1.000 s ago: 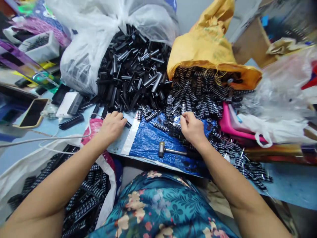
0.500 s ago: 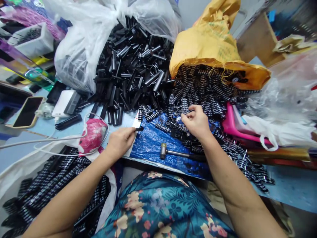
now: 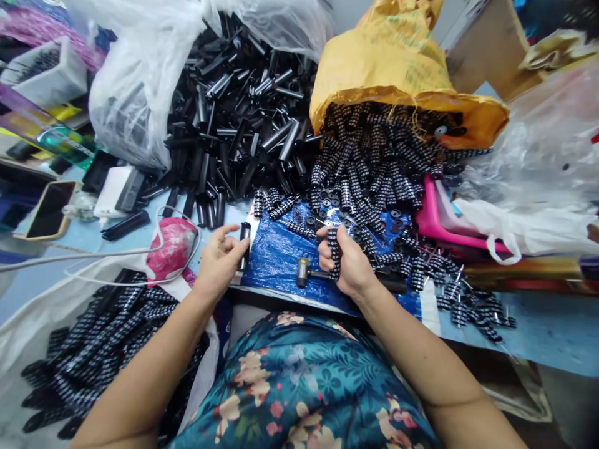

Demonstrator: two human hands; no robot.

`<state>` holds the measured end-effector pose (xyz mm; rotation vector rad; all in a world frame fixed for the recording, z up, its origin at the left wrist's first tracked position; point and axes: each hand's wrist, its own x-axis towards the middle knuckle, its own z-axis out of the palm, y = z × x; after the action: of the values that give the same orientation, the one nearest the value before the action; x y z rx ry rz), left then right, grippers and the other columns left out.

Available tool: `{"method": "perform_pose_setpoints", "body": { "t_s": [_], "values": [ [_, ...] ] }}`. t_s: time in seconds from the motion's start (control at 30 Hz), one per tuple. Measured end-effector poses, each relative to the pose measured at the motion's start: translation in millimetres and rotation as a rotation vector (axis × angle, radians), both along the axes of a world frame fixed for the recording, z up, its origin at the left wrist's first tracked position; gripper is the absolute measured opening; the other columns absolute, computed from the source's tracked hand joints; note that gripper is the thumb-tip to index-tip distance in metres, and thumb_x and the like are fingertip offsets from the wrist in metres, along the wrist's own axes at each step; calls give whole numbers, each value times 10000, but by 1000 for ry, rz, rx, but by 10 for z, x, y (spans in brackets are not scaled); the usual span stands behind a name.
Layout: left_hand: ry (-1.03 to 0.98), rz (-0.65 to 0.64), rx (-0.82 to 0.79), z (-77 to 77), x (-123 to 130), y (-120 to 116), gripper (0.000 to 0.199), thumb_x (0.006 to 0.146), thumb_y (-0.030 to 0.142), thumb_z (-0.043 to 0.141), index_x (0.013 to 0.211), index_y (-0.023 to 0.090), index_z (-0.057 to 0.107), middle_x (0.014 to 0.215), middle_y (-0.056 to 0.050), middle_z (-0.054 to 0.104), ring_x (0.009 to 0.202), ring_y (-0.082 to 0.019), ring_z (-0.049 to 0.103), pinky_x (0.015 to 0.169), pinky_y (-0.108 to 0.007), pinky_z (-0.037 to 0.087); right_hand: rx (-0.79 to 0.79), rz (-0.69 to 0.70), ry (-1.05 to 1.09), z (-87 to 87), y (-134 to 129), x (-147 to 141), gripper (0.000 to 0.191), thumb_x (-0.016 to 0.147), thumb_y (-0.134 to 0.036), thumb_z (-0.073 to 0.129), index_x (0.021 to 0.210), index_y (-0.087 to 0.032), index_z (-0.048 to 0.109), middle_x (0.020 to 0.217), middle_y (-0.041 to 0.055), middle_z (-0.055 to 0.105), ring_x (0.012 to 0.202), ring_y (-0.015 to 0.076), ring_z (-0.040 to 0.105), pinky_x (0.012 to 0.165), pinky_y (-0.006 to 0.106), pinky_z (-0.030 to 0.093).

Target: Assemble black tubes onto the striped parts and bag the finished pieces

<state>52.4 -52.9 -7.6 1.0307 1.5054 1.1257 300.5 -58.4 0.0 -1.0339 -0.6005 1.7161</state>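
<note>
My left hand [image 3: 219,259] has its fingers curled at a short, glossy black plastic tube [image 3: 244,240], which stands nearly upright by the thumb tip. Wrapped in my right hand [image 3: 350,262] is a black cylindrical piece with rows of white marks [image 3: 333,252], also held upright. A thin metal pin shows near its top; I cannot tell whether it belongs to that piece. Below and behind the right hand lies a small hammer [image 3: 303,272] on a blue plastic sheet [image 3: 271,249]. Small black washers [image 3: 330,202] are scattered just beyond that hand.
Black tubes [image 3: 243,143] spill from a white plastic bag [image 3: 135,93]. White-marked pieces pour out of a yellow sack [image 3: 374,68]; more fill a white sack [image 3: 28,305] at lower left. A pink bin [image 3: 435,218] stands right. Left are a phone [image 3: 50,210] and a cable-wrapped pink bundle [image 3: 171,249].
My right hand came back from the pile toward me and now holds a white-marked piece. My left hand shifted slightly left, and its black tube turned from lying pointed away to upright.
</note>
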Motion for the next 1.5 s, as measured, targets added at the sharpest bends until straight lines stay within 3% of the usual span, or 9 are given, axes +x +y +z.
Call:
{"method": "perform_pose_setpoints", "body": {
  "t_s": [0.17,0.37,0.57,0.73,0.83,1.0,1.3,1.4,1.5],
  "values": [
    [-435,-106,-107,154,526,-193,372,798,452,722,950,220,473,714,38,667,421,-81,501,426,-203,360,-3,-95,60,-8,-98,-107,446,851,-664,634,982,-240,672,590,-73,509,441,65,413,442,207,367],
    [-174,-323,93,151,1038,-231,268,708,317,834,833,171,647,734,19,624,638,-102,527,601,-235,419,58,-173,-72,-28,-178,-229,481,910,-661,533,986,-220,709,1065,65,723,1021,211,670,930,385,552],
    [-161,-387,16,187,909,-251,258,738,380,819,759,169,672,645,28,549,608,-114,454,575,-259,361,816,49,-832,-177,-291,179,1068,683,-633,822,1560,-301,310,1614,124,343,1514,348,300,1152,548,427],
    [-203,-385,-51,201,849,-297,371,822,534,728,816,165,692,624,20,565,539,-103,438,554,-264,365,1214,110,-1111,-216,-346,315,1018,798,-399,802,1607,-293,193,1559,138,431,1402,338,487,1131,538,478],
    [-268,-281,-68,185,934,-325,508,929,636,522,872,160,693,648,2,590,510,-97,433,541,-266,375,1231,52,-1139,-178,-388,260,1020,794,-415,801,1606,-264,203,1544,161,445,1388,358,498,1104,560,503],
    [-451,-221,-80,156,1043,-377,388,862,554,688,899,168,712,780,-9,655,707,-120,561,677,-244,463,1261,45,-1146,-168,-441,203,989,825,-350,772,1611,-278,175,1560,151,423,1406,332,485,1102,541,514],
    [-799,-423,-451,154,841,-323,447,701,454,862,982,170,663,803,-44,724,662,-177,691,634,-310,573,1185,135,-1016,-219,-441,209,1013,797,-407,798,1603,-274,198,1563,164,429,1426,346,459,1128,563,469],
    [-762,-386,-421,78,771,-323,452,724,479,835,980,182,610,816,-40,718,654,-161,680,610,-285,553,1152,176,-1040,-258,-476,285,1056,779,-491,802,1604,-242,191,1553,185,437,1423,359,457,1129,577,458],
    [-410,-331,-145,-15,580,-257,397,776,480,777,987,182,620,836,-29,694,682,-141,642,652,-276,517,1094,172,-1347,-354,-566,476,662,867,-381,732,1458,-235,474,1334,155,634,1248,336,606,1037,538,521]
  ]
}}
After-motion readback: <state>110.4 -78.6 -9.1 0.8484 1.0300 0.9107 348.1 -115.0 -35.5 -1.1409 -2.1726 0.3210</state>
